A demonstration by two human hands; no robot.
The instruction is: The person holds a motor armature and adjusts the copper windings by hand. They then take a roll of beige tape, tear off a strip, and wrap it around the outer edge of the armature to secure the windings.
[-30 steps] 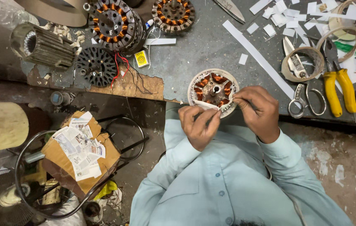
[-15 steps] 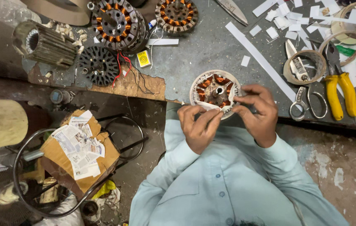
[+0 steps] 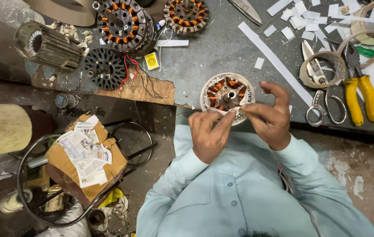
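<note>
scissors [image 3: 327,105], pliers [image 3: 359,90] right of held stator [image 3: 226,94].

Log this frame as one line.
left hand: fingers on stator rim | right hand: pinching at stator edge | stator: on bench edge | scissors: idle

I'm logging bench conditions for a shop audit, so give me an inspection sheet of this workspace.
Surface: grey workbench, worn, chipped at the front edge.
Job's things: round wound stator with copper coils, at the bench edge.
Clutter: white paper strips, scissors, yellow-handled pliers, tape roll, three more stators.
Grippers: left hand and right hand both pinch at the stator's near rim.
Cables: red and black wires.
Surroundings: cardboard-padded stool, concrete floor.
</note>
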